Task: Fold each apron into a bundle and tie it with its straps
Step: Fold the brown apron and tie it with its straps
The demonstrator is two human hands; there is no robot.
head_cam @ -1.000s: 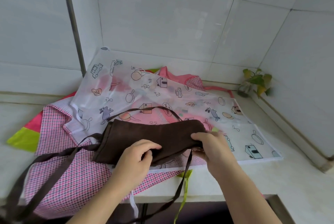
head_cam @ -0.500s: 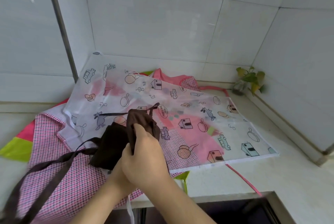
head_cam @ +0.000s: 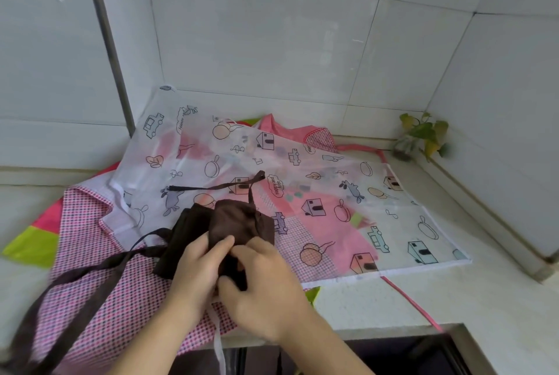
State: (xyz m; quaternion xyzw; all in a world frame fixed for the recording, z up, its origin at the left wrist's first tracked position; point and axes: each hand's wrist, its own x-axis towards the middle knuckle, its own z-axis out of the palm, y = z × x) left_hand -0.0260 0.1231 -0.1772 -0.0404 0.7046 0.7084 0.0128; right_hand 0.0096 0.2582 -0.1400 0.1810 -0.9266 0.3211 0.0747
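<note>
A dark brown fabric apron (head_cam: pixel 233 223), a long flat strip a second ago, is now folded into a lump atop the patterned aprons. Left hand (head_cam: pixel 198 270) and right hand (head_cam: pixel 266 281) both pinch it; its brown straps (head_cam: pixel 90 272) trail loose, untied.

A home kitchen corner, by all visible signs. Large glossy pale wall tiles (head_cam: pixel 257 51) meeting at a corner, a pale stone-like counter (head_cam: pixel 453 299) with a raised lip along the walls, and a dark recessed opening (head_cam: pixel 408 353) cut into its front edge, possibly a sink or hob, too little shown to tell. Also a metal pipe (head_cam: pixel 106 42) running up the wall on the left, a small leafy plant (head_cam: pixel 422 135) tucked in the far corner, and patterned aprons (head_cam: pixel 302 193) spread over the counter.
</note>
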